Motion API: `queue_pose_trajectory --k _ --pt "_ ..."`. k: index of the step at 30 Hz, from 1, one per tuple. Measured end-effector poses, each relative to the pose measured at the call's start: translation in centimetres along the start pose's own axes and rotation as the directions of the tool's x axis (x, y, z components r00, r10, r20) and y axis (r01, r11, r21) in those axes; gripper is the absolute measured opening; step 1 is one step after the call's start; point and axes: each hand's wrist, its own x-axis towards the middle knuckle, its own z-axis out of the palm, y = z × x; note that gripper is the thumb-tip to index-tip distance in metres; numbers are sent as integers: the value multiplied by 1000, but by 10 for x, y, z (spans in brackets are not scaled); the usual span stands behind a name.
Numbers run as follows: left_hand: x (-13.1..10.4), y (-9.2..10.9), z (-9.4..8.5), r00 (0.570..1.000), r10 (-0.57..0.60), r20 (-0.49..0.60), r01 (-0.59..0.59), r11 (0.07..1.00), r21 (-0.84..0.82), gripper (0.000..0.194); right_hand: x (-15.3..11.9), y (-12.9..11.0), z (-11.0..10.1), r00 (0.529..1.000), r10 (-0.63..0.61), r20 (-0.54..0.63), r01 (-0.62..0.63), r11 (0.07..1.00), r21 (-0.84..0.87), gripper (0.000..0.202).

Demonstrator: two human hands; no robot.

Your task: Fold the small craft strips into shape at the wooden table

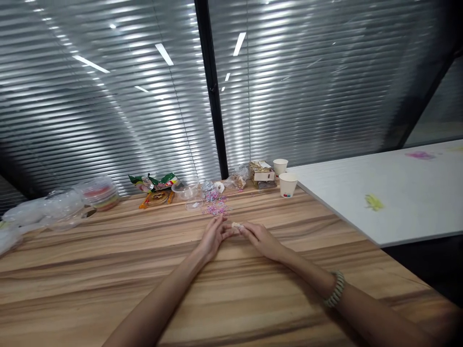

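My left hand (212, 237) and my right hand (261, 238) meet fingertip to fingertip on the wooden table (108, 279). Between the fingertips sits a small pale object (236, 225), pinched from both sides; it is too small to tell what it is. Just beyond the hands lies a scatter of small pink and silver pieces (216, 203). A beaded bracelet (335, 289) circles my right wrist.
Along the back edge stand two paper cups (288, 184), a small gold and brown box (262, 174), a clear plastic bowl (185, 191), a green snack packet (155, 182), and clear plastic bags and lidded tubs (61, 205) at left. A white table (390, 193) adjoins on the right.
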Motion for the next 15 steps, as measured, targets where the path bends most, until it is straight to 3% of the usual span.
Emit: queue_pose_trajectory --k 2,5,8,11,15 --pt "-1 -1 -1 998 55 27 -57 996 67 30 1 0 0 1000 24 9 -24 1000 0 33" --pt "-9 -6 3 981 170 96 -192 929 318 33 0 2 3 998 57 32 -55 998 -43 33" --pt "-17 -9 8 918 363 158 -382 705 598 21 -2 4 7 997 54 60 -48 994 -95 31" --pt "-22 -7 10 852 467 237 -465 467 752 16 -3 5 11 996 43 78 -35 994 -103 29" --pt "-21 7 9 795 555 247 -491 349 798 17 -2 9 13 998 33 51 -33 999 -8 29"
